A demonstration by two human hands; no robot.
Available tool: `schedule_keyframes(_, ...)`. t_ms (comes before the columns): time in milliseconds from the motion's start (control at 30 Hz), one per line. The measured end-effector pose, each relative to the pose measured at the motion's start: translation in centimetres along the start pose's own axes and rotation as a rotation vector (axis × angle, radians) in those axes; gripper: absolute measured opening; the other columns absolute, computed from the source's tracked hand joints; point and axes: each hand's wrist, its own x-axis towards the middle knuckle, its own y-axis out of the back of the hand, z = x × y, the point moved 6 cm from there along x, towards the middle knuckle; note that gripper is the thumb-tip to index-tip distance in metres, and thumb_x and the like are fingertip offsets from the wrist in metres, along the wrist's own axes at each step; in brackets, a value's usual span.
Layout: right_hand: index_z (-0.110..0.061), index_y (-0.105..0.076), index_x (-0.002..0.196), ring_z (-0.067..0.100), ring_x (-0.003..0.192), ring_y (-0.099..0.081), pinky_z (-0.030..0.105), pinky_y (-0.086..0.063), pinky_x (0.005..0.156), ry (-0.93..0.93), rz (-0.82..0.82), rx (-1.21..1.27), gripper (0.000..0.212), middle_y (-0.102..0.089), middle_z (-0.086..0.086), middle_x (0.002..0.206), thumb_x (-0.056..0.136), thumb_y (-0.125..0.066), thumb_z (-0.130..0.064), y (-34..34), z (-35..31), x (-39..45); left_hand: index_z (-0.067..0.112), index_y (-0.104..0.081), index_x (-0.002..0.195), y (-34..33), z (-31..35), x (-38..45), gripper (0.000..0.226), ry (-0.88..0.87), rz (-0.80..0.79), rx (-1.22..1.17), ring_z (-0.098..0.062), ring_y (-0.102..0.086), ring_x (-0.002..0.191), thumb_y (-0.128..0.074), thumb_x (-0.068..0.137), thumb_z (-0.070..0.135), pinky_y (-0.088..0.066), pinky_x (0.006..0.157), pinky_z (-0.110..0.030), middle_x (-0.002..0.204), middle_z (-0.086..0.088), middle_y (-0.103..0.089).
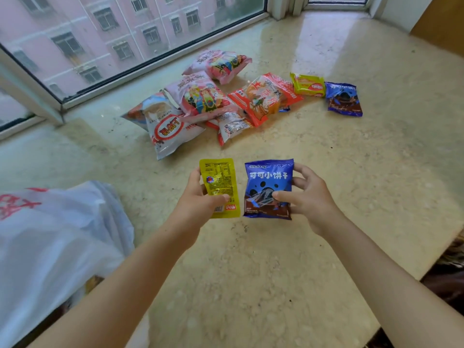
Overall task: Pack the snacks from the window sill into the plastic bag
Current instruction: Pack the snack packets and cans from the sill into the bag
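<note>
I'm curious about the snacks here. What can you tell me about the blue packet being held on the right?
The blue packet is a small glossy foil or plastic pouch, sealed and slightly puffed, with white Chinese lettering above a picture of dark round biscuits and a brown band at the bottom. It is held upright, front to the camera, above the marble sill. The right hand pinches it, thumb on its front, fingers round its right edge.

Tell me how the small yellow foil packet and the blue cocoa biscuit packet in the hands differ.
The small yellow foil packet, held in the left hand, is narrower and shows its fine-print back. The blue cocoa biscuit packet, held in the right hand, is wider and shows its front with big white characters. Both are sealed and held above the marble sill.
</note>
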Motion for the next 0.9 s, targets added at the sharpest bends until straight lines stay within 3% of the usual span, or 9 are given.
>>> schedule_keyframes(233,-0.022,-0.048,0.132,0.021,0.082,-0.073,0.033,-0.055,0.056,0.064,-0.132,0.101,0.07,-0.072,0.003,0.102,0.073,-0.075,0.005,-7.4,-5.0,-6.9,0.026,-0.04,0.136,9.2,4.4,-8.4,0.067,-0.137,0.076,0.001,-0.026,-0.071,0.089,-0.063,0.084,-0.008,-0.057,0.081,-0.048,0.111,-0.008,-0.068)
schedule_keyframes(333,-0.024,-0.05,0.128,0.018,0.079,-0.073,0.028,-0.054,0.052,0.095,-0.202,0.107,0.068,-0.074,0.0,0.098,0.072,-0.075,0.005,-11.2,-7.5,-10.1,0.026,-0.041,0.134,14.0,5.8,-12.8,0.071,-0.161,0.103,-0.037,-0.025,-0.072,0.085,-0.064,0.077,-0.01,-0.06,0.067,-0.039,0.105,-0.004,-0.071)
schedule_keyframes(467,-0.021,-0.056,0.121,0.022,0.072,-0.073,0.036,-0.058,0.053,0.16,-0.31,0.119,0.061,-0.074,0.004,0.095,0.071,-0.07,0.011,-16.5,-9.8,-14.1,0.028,-0.045,0.13,20.3,6.2,-18.6,0.075,-0.185,0.176,-0.034,-0.024,-0.072,0.084,-0.066,0.064,0.002,-0.059,0.063,-0.035,0.098,-0.002,-0.073)
schedule_keyframes(567,-0.022,-0.057,0.117,0.025,0.07,-0.072,0.04,-0.059,0.056,0.182,-0.381,0.121,0.059,-0.074,0.005,0.093,0.071,-0.069,0.013,-20.4,-10.7,-16.7,0.032,-0.046,0.129,24.5,5.3,-21.7,0.071,-0.174,0.225,-0.015,-0.028,-0.072,0.084,-0.065,0.071,-0.003,-0.06,0.061,-0.039,0.103,-0.004,-0.072)
schedule_keyframes(633,-0.026,-0.057,0.114,0.025,0.071,-0.073,0.037,-0.058,0.054,0.191,-0.407,0.117,0.058,-0.075,0.003,0.093,0.071,-0.07,0.011,-22.9,-11.2,-18.3,0.038,-0.049,0.124,27.2,4.3,-22.9,0.068,-0.182,0.265,0.032,-0.03,-0.071,0.087,-0.062,0.079,-0.011,-0.06,0.07,-0.045,0.104,-0.002,-0.072)
schedule_keyframes(700,-0.029,-0.057,0.114,0.024,0.073,-0.073,0.034,-0.057,0.054,0.225,-0.44,0.093,0.059,-0.074,0.002,0.094,0.072,-0.071,0.01,-25.4,-11.4,-19.7,0.05,-0.05,0.119,29.4,3.4,-23.8,0.07,-0.266,0.342,0.303,-0.021,-0.069,0.089,-0.062,0.085,-0.01,-0.058,0.077,-0.04,0.105,0.009,-0.07)
schedule_keyframes(767,-0.031,-0.057,0.114,0.023,0.076,-0.073,0.036,-0.057,0.059,0.298,-0.483,0.026,0.059,-0.073,0.002,0.098,0.073,-0.073,0.008,-28.0,-11.2,-21.1,0.053,-0.05,0.122,30.7,2.9,-24.5,0.075,-0.461,0.464,0.824,-0.01,-0.065,0.091,-0.062,0.082,-0.009,-0.055,0.075,-0.031,0.111,0.017,-0.067)
schedule_keyframes(833,-0.033,-0.057,0.116,0.02,0.078,-0.072,0.04,-0.06,0.067,0.384,-0.516,-0.074,0.058,-0.071,-0.002,0.1,0.074,-0.074,0.004,-30.3,-10.4,-22.3,0.042,-0.058,0.125,30.6,2.1,-24.8,0.074,-0.619,0.518,1.32,-0.017,-0.066,0.097,-0.05,0.075,-0.011,-0.056,0.067,-0.03,0.119,0.01,-0.066)
schedule_keyframes(900,-0.038,-0.057,0.114,0.011,0.078,-0.07,0.032,-0.059,0.069,0.483,-0.519,-0.188,0.058,-0.069,-0.013,0.097,0.075,-0.073,0.002,-32.1,-9.3,-23.0,0.026,-0.067,0.12,30.9,0.2,-24.3,0.064,-0.673,0.466,1.6,-0.031,-0.065,0.105,-0.035,0.072,-0.002,-0.057,0.071,-0.038,0.121,-0.003,-0.066)
